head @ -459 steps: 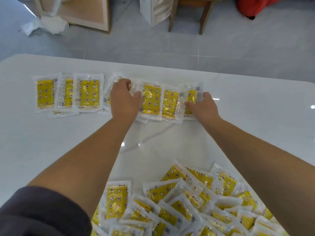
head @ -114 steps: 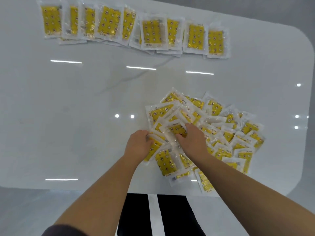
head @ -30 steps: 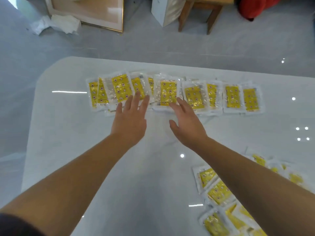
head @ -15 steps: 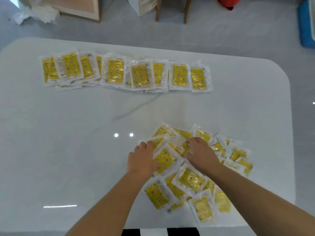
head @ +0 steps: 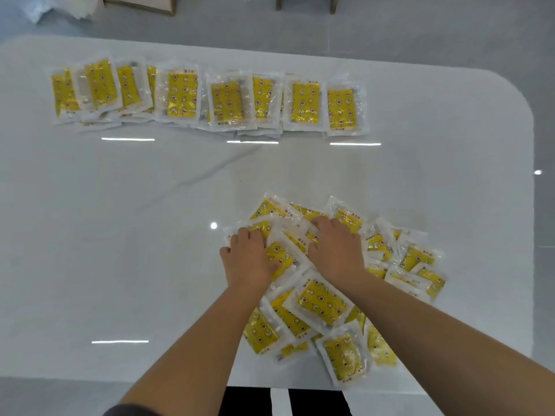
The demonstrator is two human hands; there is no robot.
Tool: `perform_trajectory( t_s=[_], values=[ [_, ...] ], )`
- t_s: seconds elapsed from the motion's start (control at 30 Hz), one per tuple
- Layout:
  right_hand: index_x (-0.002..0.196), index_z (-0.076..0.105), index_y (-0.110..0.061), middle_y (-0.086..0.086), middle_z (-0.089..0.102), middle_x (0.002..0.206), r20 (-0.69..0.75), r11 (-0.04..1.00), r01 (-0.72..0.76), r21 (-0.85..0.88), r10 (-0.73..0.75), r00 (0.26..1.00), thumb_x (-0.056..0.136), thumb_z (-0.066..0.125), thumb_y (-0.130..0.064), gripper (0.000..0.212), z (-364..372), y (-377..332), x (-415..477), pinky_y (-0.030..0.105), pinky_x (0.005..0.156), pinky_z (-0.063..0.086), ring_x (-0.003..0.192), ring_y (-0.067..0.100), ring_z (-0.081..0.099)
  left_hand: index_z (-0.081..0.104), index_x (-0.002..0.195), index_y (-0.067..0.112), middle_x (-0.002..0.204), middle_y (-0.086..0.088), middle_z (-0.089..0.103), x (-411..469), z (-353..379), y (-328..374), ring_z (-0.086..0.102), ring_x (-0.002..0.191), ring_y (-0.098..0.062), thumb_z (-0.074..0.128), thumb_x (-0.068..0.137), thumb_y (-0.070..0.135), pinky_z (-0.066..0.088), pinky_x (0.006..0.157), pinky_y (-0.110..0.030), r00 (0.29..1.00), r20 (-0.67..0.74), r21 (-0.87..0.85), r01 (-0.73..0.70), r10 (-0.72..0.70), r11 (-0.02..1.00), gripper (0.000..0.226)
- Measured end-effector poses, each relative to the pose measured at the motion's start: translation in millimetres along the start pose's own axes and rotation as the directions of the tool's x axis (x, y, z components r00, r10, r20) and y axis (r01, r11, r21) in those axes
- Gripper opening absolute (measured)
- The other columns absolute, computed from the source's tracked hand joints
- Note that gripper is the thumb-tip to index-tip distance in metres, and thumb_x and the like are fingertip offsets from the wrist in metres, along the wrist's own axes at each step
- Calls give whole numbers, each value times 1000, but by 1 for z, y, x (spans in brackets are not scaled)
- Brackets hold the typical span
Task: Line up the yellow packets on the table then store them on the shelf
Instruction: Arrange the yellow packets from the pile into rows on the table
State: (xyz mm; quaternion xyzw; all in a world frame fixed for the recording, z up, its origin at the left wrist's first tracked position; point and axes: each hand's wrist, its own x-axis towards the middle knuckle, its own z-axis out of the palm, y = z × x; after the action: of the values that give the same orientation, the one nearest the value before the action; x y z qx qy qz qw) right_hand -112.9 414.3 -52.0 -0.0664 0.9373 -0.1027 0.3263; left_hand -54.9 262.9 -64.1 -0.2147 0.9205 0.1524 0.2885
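A loose pile of yellow packets (head: 322, 304) in clear wrappers lies at the near right of the white table (head: 135, 250). A row of overlapping yellow packets (head: 210, 100) runs along the far side. My left hand (head: 249, 261) sits on the pile's left part, fingers curled over the top edge of a packet (head: 280, 255) that lies between both hands. My right hand (head: 336, 250) rests on the pile just to the right, its fingers curled round packets at the pile's top. The fingertips of both hands are hidden in the wrappers.
The table's rounded right edge (head: 531, 205) is close to the pile, and the near edge (head: 150, 379) runs just below it. Wooden chair legs (head: 306, 3), a framed board (head: 141, 4) and crumpled white paper (head: 66, 10) stand on the grey floor beyond.
One second ago both hands lay flat and open at the far row. They have come back to the near pile and now curl over packets there; the view has tilted down.
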Motion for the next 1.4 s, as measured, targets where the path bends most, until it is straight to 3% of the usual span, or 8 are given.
perform_trajectory(
  t_s=[0.17, 0.33, 0.47, 0.67, 0.8, 1.03, 1.23, 1.4],
  values=[
    [133, 47, -21, 2, 52, 128, 0, 995, -57, 86, 57, 998, 95, 47, -26, 39, -1, -12, 11, 42, 101, 34, 120, 24, 47, 48, 96, 23, 85, 7, 57, 1, -6, -16, 58, 80, -17, 71, 82, 19, 44, 73, -29, 990, 137, -412, 89, -35, 907, 27],
    [134, 48, -20, 2, 49, 132, -71, 998, -39, 49, 43, 997, 95, 49, -27, 40, -5, -34, 25, 41, 101, 36, 122, 24, 46, 65, 90, 11, 83, -5, 64, 7, -25, -52, 54, 71, -14, 68, 86, 22, 38, 58, -18, 963, 237, -440, -9, 126, 898, 13],
    [131, 51, -21, -2, 60, 124, -70, 998, -49, 45, 52, 996, 96, 51, -26, 36, -6, -54, 36, 39, 100, 34, 118, 21, 53, 62, 76, 12, 72, 0, 63, 12, -48, -96, 58, 69, -16, 65, 86, 18, 43, 65, -26, 967, 231, -496, 24, 106, 868, 12],
    [125, 58, -23, -1, 63, 115, -122, 998, -62, -33, 57, 991, 94, 53, -29, 32, -3, -69, 54, 38, 94, 36, 109, 21, 55, 69, 92, 11, 89, -9, 72, 23, -57, -158, 68, 88, -28, 61, 91, 18, 54, 85, -46, 948, 311, -536, 121, 63, 835, 10],
    [119, 60, -22, 3, 55, 115, -49, 992, -52, -114, 46, 998, 93, 53, -31, 29, 0, -74, 62, 38, 91, 38, 107, 23, 53, 68, 93, 17, 90, -1, 72, 28, -53, -169, 68, 86, -20, 58, 94, 19, 55, 83, -39, 947, 320, -554, 165, 25, 816, 11],
    [88, 62, -15, 0, 58, 92, -150, 988, -62, 142, 83, 985, 91, 55, -14, 7, 3, -81, 56, 36, 80, 47, 88, 20, 56, 66, 104, 24, 99, 3, 71, 26, -52, -184, 68, 91, -17, 54, 96, 17, 53, 88, -39, 927, 375, -614, 264, -20, 744, 17],
    [103, 51, -19, -3, 60, 85, 69, 754, -251, 606, 265, 962, 97, 48, -27, 10, 18, -94, 16, 29, 62, 45, 74, 16, 58, 64, 105, 21, 100, 2, 71, 21, -51, -182, 68, 92, -16, 53, 96, 13, 53, 79, -32, 903, 428, -697, 358, -40, 622, 16],
    [116, 58, -23, -4, 63, 111, 260, 378, -398, 836, 366, 893, 84, 70, -37, 36, 48, -102, 1, 44, 90, 54, 103, 18, 62, 65, 95, 24, 100, -3, 71, 21, -36, -172, 68, 94, -23, 56, 95, 11, 53, 91, -47, 874, 466, -749, 474, -140, 464, 16]
  ],
)
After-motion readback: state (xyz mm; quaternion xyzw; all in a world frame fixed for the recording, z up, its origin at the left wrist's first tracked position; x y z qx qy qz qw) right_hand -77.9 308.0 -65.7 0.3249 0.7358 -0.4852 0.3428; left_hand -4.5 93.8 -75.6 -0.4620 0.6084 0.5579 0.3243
